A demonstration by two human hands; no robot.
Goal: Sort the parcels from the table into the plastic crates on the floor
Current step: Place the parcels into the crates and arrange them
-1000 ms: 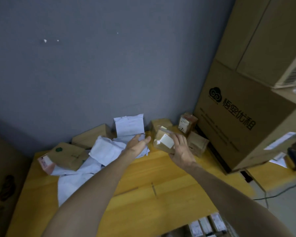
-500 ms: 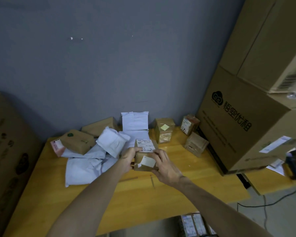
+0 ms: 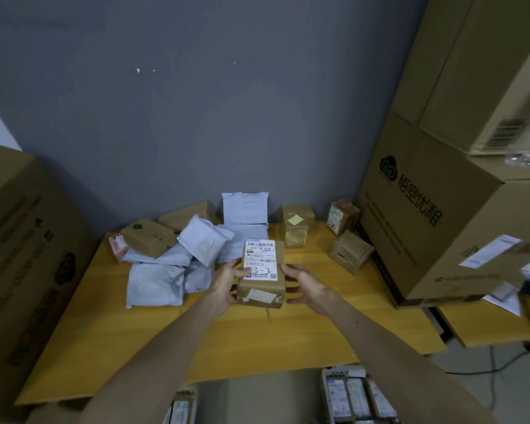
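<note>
Two hands, left hand and right hand, clasping labelled box, yellow table, grey wall

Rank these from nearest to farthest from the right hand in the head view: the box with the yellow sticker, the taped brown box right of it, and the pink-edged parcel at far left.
From the right hand:
1. Taped brown box, just to its right and behind.
2. Box with the yellow sticker, behind, near the wall.
3. Pink-edged parcel, across the table at far left.

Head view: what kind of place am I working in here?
Probably a parcel sorting or stockroom corner: white mailer bags and small boxes piled on a wooden table, a labelled parcel held in both hands, and large stacked cartons beside it.
</note>
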